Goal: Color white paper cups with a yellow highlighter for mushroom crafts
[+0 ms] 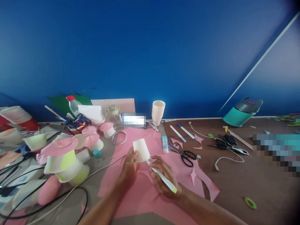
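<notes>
Two blue-and-white markers (186, 131), one yellow-ended marker (164, 179), one glue stick (165, 145). One teal flask (239, 116), one clip-top jar (113, 116), one red-capped bottle (73, 105). Stacked red-and-white cups (20, 117): too overlapped to count.

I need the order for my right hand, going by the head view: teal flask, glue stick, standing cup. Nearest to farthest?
1. Glue stick: just beyond the right hand, left of the scissors.
2. Standing cup: farther out beyond the glue stick, near the blue wall.
3. Teal flask: far off to the right, also near the wall.
</notes>
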`<action>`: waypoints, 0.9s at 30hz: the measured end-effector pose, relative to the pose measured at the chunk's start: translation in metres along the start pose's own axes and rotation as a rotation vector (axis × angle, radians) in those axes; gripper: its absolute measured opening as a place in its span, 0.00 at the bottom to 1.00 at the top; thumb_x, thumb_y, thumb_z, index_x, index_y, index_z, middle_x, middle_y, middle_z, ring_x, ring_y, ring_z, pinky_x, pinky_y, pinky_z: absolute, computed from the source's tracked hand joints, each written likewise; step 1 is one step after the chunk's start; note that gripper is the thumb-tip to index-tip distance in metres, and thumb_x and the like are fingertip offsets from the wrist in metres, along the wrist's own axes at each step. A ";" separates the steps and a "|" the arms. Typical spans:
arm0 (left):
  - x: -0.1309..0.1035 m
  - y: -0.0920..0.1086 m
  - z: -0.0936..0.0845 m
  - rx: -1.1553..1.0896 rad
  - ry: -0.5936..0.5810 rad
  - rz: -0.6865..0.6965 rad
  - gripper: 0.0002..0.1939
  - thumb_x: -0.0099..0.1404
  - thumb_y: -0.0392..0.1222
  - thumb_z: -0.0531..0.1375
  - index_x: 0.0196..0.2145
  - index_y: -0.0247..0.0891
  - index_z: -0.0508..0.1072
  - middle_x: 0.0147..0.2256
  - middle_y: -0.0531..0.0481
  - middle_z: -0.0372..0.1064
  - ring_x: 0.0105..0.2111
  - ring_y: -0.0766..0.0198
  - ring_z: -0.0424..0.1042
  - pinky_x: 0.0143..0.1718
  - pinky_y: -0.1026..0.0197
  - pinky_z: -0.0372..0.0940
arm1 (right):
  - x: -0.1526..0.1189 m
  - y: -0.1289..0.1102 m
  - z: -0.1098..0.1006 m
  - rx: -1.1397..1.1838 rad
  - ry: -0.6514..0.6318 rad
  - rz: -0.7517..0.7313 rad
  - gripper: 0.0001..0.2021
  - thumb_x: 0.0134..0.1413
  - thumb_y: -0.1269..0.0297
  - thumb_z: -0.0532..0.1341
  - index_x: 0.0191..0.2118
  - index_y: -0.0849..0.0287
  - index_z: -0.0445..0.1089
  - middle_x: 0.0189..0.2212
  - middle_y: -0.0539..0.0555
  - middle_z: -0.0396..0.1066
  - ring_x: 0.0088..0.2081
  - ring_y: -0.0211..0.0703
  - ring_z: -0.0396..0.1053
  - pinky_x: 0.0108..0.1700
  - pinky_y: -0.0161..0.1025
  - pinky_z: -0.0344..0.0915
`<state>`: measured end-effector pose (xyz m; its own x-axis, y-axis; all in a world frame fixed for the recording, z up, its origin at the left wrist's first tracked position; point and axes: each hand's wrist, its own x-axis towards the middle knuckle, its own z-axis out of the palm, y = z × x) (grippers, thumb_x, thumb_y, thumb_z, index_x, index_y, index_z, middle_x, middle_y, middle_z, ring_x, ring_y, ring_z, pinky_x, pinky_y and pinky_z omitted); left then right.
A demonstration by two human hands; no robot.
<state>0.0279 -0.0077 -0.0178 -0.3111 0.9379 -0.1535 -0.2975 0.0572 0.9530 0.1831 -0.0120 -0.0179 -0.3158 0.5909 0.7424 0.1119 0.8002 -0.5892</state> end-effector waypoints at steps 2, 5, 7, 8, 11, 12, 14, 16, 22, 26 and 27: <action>-0.001 0.001 0.000 -0.006 -0.035 -0.013 0.06 0.58 0.45 0.55 0.31 0.41 0.68 0.24 0.56 0.61 0.25 0.66 0.61 0.30 0.65 0.59 | 0.001 0.000 0.001 -0.017 -0.002 -0.014 0.12 0.55 0.71 0.55 0.45 0.54 0.62 0.32 0.54 0.70 0.46 0.50 0.69 0.49 0.48 0.67; -0.003 0.004 0.000 0.035 -0.035 0.038 0.05 0.57 0.44 0.57 0.30 0.40 0.68 0.24 0.54 0.62 0.26 0.64 0.62 0.29 0.65 0.59 | 0.001 0.000 0.001 -0.024 -0.018 -0.033 0.12 0.55 0.71 0.55 0.46 0.54 0.62 0.32 0.54 0.71 0.45 0.49 0.69 0.49 0.49 0.66; -0.005 0.008 0.000 0.065 -0.029 0.089 0.05 0.57 0.42 0.58 0.26 0.39 0.68 0.24 0.53 0.61 0.26 0.64 0.61 0.28 0.64 0.59 | 0.001 0.000 0.001 -0.029 -0.035 -0.041 0.13 0.55 0.71 0.55 0.46 0.53 0.61 0.32 0.54 0.71 0.44 0.49 0.69 0.49 0.50 0.66; -0.007 0.010 0.001 0.067 -0.037 0.101 0.05 0.57 0.41 0.58 0.25 0.39 0.68 0.23 0.53 0.61 0.25 0.64 0.61 0.28 0.64 0.59 | 0.002 0.000 0.001 -0.032 -0.044 -0.041 0.13 0.55 0.71 0.55 0.46 0.53 0.61 0.32 0.53 0.71 0.44 0.49 0.70 0.49 0.50 0.66; -0.011 0.017 0.004 0.048 -0.078 0.093 0.05 0.59 0.40 0.56 0.26 0.39 0.68 0.24 0.53 0.62 0.25 0.65 0.61 0.28 0.64 0.60 | 0.002 0.000 0.001 -0.035 -0.066 -0.032 0.12 0.55 0.71 0.55 0.46 0.53 0.61 0.32 0.53 0.72 0.42 0.48 0.70 0.48 0.50 0.67; -0.012 0.018 0.005 0.046 -0.085 0.087 0.05 0.59 0.40 0.55 0.27 0.39 0.68 0.25 0.53 0.62 0.26 0.65 0.61 0.29 0.64 0.60 | 0.002 0.000 0.001 -0.035 -0.073 -0.028 0.12 0.55 0.72 0.55 0.45 0.53 0.62 0.32 0.53 0.72 0.42 0.48 0.70 0.48 0.50 0.67; -0.013 0.020 0.006 0.055 -0.078 0.085 0.06 0.59 0.40 0.55 0.27 0.39 0.69 0.26 0.52 0.63 0.27 0.64 0.62 0.30 0.64 0.60 | 0.003 -0.001 0.001 -0.033 -0.087 -0.018 0.11 0.55 0.72 0.55 0.44 0.53 0.62 0.31 0.53 0.72 0.41 0.48 0.70 0.47 0.49 0.67; -0.012 0.021 0.007 0.076 -0.055 0.105 0.06 0.58 0.39 0.55 0.25 0.38 0.69 0.26 0.52 0.63 0.27 0.64 0.61 0.30 0.64 0.59 | 0.004 -0.001 0.000 -0.023 -0.083 -0.012 0.11 0.55 0.72 0.55 0.43 0.53 0.62 0.30 0.53 0.71 0.42 0.48 0.70 0.47 0.49 0.67; -0.010 0.014 0.006 0.059 -0.080 0.094 0.05 0.58 0.40 0.55 0.30 0.39 0.70 0.26 0.53 0.64 0.27 0.64 0.62 0.30 0.65 0.58 | 0.000 -0.002 -0.003 0.026 -0.017 0.037 0.09 0.56 0.70 0.53 0.42 0.54 0.63 0.31 0.53 0.69 0.45 0.49 0.68 0.45 0.46 0.67; -0.009 0.009 0.003 0.033 -0.080 0.004 0.11 0.58 0.45 0.55 0.37 0.40 0.70 0.31 0.50 0.67 0.31 0.61 0.66 0.32 0.63 0.60 | -0.004 -0.001 -0.001 0.050 0.027 0.118 0.12 0.59 0.66 0.52 0.49 0.56 0.61 0.36 0.56 0.67 0.41 0.47 0.68 0.42 0.46 0.69; -0.009 0.009 0.002 0.033 -0.083 -0.005 0.12 0.58 0.46 0.55 0.38 0.40 0.69 0.31 0.49 0.68 0.31 0.61 0.66 0.32 0.63 0.60 | -0.005 -0.001 0.000 0.049 0.035 0.140 0.13 0.60 0.66 0.51 0.50 0.56 0.60 0.36 0.56 0.67 0.39 0.46 0.68 0.41 0.46 0.69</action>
<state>0.0299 -0.0151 -0.0076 -0.2331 0.9628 -0.1369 -0.2681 0.0717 0.9607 0.1844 -0.0158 -0.0213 -0.2673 0.7004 0.6618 0.1067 0.7041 -0.7020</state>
